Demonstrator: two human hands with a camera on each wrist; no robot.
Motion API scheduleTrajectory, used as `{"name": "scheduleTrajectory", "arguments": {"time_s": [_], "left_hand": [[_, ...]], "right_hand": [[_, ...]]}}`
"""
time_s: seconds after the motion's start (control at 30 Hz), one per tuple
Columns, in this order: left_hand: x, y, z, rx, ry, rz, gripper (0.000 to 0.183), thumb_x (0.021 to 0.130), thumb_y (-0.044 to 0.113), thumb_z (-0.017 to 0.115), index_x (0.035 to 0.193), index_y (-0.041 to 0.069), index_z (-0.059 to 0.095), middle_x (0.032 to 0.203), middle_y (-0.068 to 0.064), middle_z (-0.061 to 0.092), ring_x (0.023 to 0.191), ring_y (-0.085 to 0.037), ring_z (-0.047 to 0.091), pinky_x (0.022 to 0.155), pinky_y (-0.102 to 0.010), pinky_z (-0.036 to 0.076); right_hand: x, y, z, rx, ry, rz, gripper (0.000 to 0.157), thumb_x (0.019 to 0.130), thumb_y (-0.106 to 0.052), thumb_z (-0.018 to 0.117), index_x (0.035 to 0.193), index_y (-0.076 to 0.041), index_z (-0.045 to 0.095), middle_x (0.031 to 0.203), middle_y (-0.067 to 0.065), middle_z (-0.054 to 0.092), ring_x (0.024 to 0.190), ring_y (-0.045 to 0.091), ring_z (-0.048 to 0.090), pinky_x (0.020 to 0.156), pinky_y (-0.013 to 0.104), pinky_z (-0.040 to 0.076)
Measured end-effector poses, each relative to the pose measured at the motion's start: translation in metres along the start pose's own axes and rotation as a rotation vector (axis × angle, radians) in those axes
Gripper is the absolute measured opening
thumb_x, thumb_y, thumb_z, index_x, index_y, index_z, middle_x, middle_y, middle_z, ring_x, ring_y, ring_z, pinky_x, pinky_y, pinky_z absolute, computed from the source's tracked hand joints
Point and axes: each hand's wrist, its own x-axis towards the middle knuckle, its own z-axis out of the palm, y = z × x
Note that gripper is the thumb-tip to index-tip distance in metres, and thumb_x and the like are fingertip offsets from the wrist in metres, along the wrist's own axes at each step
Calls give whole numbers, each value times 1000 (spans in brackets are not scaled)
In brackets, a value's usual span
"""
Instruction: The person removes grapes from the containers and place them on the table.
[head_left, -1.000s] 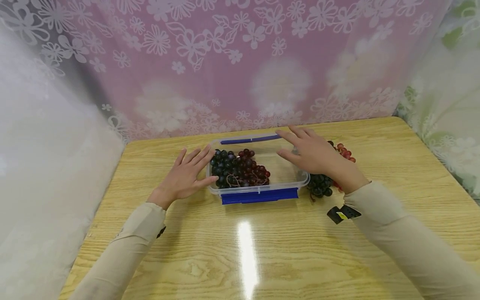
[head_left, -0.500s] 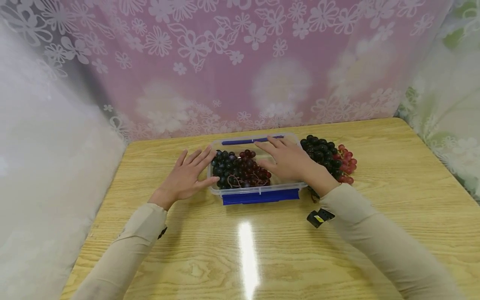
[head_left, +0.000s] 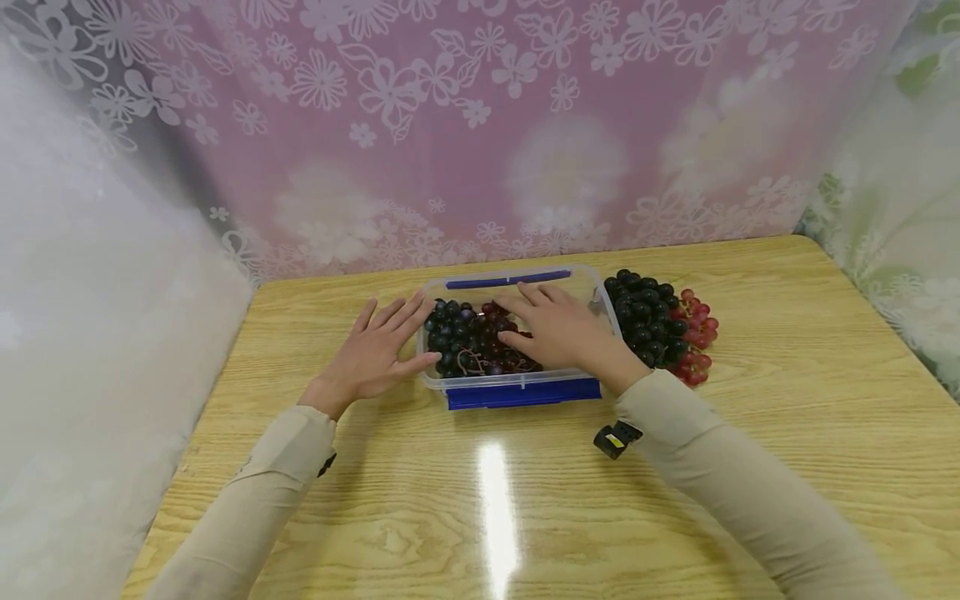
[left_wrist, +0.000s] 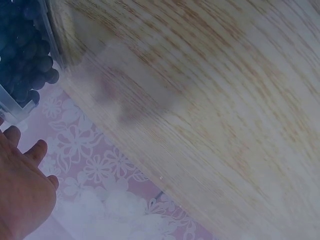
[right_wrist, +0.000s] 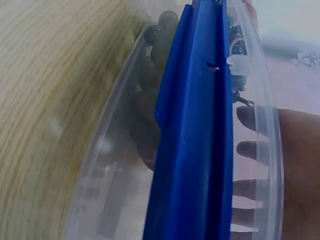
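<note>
A clear plastic container [head_left: 423, 379] with blue side latches [head_left: 523, 394] stands on the table. Blue-black grapes [head_left: 446, 329] and dark red grapes [head_left: 491, 333] fill its left part, with bare stems on top. My left hand [head_left: 363, 354] lies at the left rim, fingers spread and straight. My right hand [head_left: 562, 329] reaches over the container's right half, its fingertips at the dark red grapes and its fingers loosely extended. In the right wrist view, a blue latch [right_wrist: 195, 130] crosses in front of the container, and the right hand's fingers [right_wrist: 252, 150] show through the clear wall.
Right of the container, a bunch of black grapes [head_left: 645, 312] lies on the wooden table [head_left: 390, 492], with red grapes [head_left: 699, 321] beside it. A pink floral curtain [head_left: 450, 183] hangs behind the table's far edge. A black strap [head_left: 617, 439] hangs under the right wrist.
My right hand has moved left from the container's right end to over the dark red grapes, uncovering the black and red bunches on the table. The left hand has stayed at the rim.
</note>
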Motion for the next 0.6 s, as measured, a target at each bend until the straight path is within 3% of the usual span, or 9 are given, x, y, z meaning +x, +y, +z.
{"name": "scheduleTrajectory", "arguments": {"time_s": [0.3, 0.53, 0.6], "left_hand": [[0, 1, -1, -2, 4, -6, 78, 95, 67, 31, 156, 23, 12, 159, 4, 4, 143, -25, 16, 113, -51, -3], [-1, 1, 0, -7, -7, -11, 77, 94, 67, 30, 155, 29, 3, 160, 5, 1, 143, -26, 15, 113, -51, -4], [-2, 1, 1, -7, -3, -10, 77, 94, 68, 30, 155, 29, 3, 160, 5, 1, 143, -26, 15, 113, -51, -5]], "right_hand": [[7, -11, 2, -10, -56, 28, 62, 99, -52, 41, 153, -28, 24, 155, 13, 22, 139, 39, 20, 109, 61, 15], [14, -14, 5, 36, -64, 55, 57, 99, -47, 47, 149, -22, 38, 147, 11, 39, 134, 38, 33, 108, 58, 21], [16, -14, 6, 52, -54, 49, 55, 98, -43, 52, 146, -17, 43, 144, 12, 44, 129, 36, 41, 106, 55, 28]]}}
